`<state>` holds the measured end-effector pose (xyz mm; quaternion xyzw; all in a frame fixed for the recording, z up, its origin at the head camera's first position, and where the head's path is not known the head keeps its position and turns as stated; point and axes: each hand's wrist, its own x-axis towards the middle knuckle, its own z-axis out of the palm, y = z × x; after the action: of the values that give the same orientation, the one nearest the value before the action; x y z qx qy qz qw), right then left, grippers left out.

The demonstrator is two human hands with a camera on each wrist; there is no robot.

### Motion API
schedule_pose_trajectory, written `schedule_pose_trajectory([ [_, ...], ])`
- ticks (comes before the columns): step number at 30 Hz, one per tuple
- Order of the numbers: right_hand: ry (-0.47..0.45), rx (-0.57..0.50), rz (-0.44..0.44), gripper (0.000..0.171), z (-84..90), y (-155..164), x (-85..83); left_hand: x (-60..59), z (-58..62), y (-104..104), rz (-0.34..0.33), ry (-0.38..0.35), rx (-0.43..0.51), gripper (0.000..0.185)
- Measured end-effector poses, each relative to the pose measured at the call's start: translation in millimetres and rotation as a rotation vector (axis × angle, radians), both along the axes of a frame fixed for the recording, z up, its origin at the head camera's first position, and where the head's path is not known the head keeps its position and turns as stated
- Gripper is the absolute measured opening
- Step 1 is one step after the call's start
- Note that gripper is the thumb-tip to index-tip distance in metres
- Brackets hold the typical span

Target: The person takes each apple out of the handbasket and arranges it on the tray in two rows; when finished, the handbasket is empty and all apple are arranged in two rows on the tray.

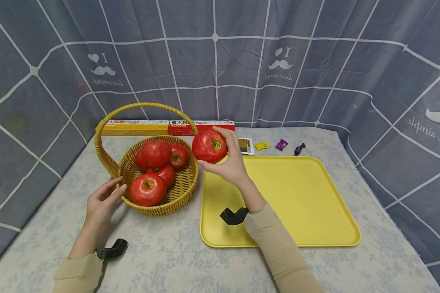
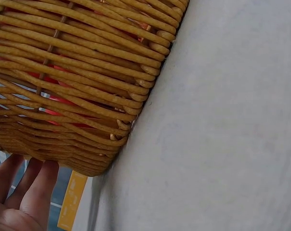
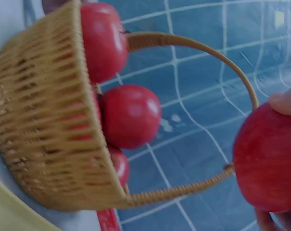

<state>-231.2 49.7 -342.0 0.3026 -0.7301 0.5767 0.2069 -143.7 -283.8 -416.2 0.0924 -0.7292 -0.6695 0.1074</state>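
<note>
My right hand (image 1: 232, 159) grips a raised red fruit (image 1: 208, 146) beside the basket (image 1: 183, 198); my left hand (image 1: 100, 203) touches the basket, fingers extended; the left wrist view alone shows the basket's base meeting the cloth (image 2: 222, 115).

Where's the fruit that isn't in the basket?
In the head view, the red fruit appears near centre, held by the right hand, just right of the basket.
</note>
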Motion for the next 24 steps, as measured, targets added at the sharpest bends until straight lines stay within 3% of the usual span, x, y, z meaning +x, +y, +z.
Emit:
schedule_pose_trajectory([
  [6,-0.02,-0.082,-0.093,0.08,-6.5,12,-13.4,-0.8,1.7,1,0.006,-0.011,-0.009,0.046],
  [14,-0.189,0.013,-0.239,0.079,-39.5,14,-34.5,-1.6,0.4,1,0.008,-0.017,-0.019,0.047],
  [24,-0.355,0.145,-0.236,0.081,-70.5,15,-45.3,-1.2,0.7,1,0.015,-0.004,-0.009,0.046],
])
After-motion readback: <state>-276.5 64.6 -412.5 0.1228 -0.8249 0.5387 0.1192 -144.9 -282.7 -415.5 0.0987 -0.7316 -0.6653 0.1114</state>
